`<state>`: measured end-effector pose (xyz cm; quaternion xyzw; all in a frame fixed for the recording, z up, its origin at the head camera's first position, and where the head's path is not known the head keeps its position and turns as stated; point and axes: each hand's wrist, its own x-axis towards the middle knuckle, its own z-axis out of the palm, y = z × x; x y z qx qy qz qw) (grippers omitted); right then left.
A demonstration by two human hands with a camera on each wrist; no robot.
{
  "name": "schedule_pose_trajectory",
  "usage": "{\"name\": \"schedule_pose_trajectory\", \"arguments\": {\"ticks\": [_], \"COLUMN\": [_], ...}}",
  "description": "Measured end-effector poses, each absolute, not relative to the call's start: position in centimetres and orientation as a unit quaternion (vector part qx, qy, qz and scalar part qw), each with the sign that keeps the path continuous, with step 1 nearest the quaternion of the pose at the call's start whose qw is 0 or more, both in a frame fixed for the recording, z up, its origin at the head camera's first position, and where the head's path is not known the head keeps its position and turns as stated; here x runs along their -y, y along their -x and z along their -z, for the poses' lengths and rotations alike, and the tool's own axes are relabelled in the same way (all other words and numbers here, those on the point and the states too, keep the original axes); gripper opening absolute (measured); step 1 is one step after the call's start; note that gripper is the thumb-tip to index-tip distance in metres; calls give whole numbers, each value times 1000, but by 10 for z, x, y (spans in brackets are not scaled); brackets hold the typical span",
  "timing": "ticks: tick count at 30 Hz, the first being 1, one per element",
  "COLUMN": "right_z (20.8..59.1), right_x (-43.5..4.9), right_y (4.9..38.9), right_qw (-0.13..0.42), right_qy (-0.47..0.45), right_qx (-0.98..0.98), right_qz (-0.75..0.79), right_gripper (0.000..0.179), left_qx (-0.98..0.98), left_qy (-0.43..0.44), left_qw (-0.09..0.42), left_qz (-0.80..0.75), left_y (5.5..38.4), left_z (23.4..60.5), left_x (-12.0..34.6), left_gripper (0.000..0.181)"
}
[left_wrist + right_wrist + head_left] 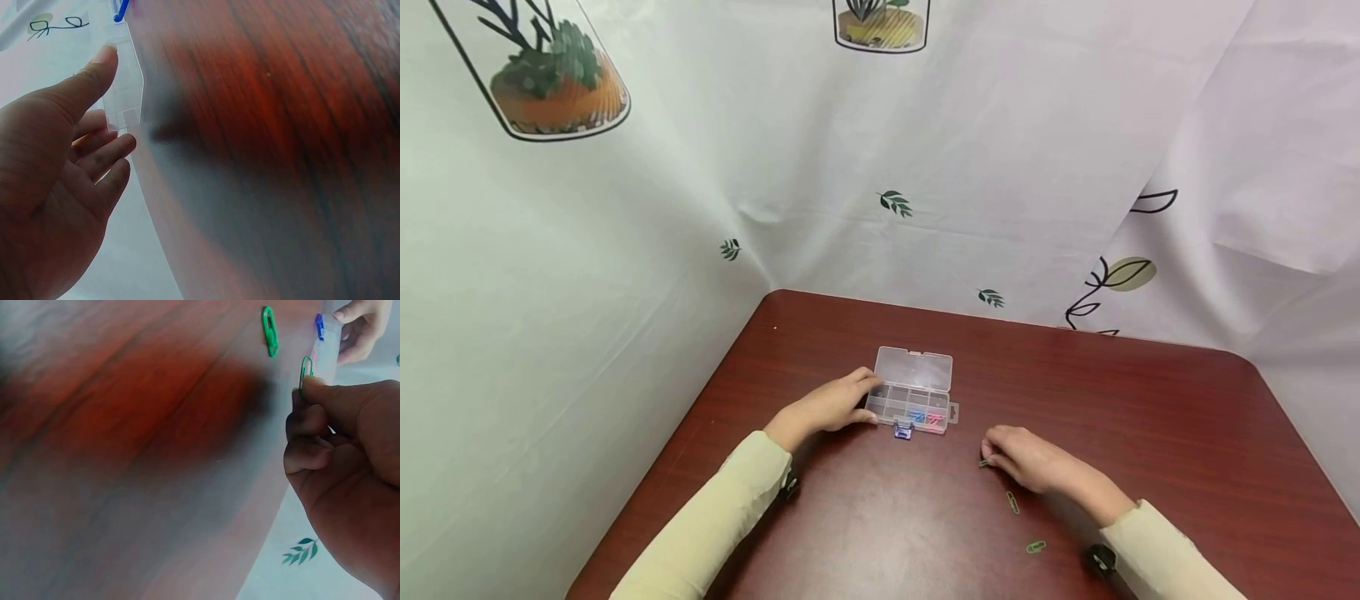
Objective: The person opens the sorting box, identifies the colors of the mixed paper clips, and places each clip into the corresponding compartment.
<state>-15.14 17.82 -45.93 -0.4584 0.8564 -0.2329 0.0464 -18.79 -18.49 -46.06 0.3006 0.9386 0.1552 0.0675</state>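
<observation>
A clear plastic compartment box (913, 369) lies on the table with its lid swung open to the back. My left hand (835, 402) grips its left end, the thumb (105, 59) along the near side and the fingers around the end. Pink clips (935, 419) occupy the front right compartment, with blue clips (917, 417) beside them. A blue latch (902, 430) sticks out at the box's front. To the right of the box, my right hand (1026, 458) pinches a green paper clip (306, 365) between thumb and forefinger, one looped end showing past the fingertips.
Two more green paper clips lie apart on the table near the right forearm, one a little in front of the hand (1013, 502) and a nearer clip (1036, 547). Patterned white cloth (970, 167) hangs behind and beside the dark red table (880, 517).
</observation>
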Motion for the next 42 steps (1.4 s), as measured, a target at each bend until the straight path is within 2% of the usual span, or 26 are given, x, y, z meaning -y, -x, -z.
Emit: {"name": "schedule_pose_trajectory", "arguments": {"ticks": [10,20,42], "right_z": [438,431,419], "right_x": [-163,-149,-113], "right_y": [159,162,178], "right_qw": [51,39,60], "right_qy": [451,449,438], "right_qx": [-867,-867,-874], "right_qz": [207,214,204], "right_gripper": [11,12,8], "left_qx": [-939,-941,-940], "left_qy": [-299,-292,-291], "left_qw": [68,71,74], "left_qz": [-154,-153,-160], "left_y": [188,187,186], "left_z": [459,460,459], "left_x": [184,184,183], "left_gripper": [63,63,62]}}
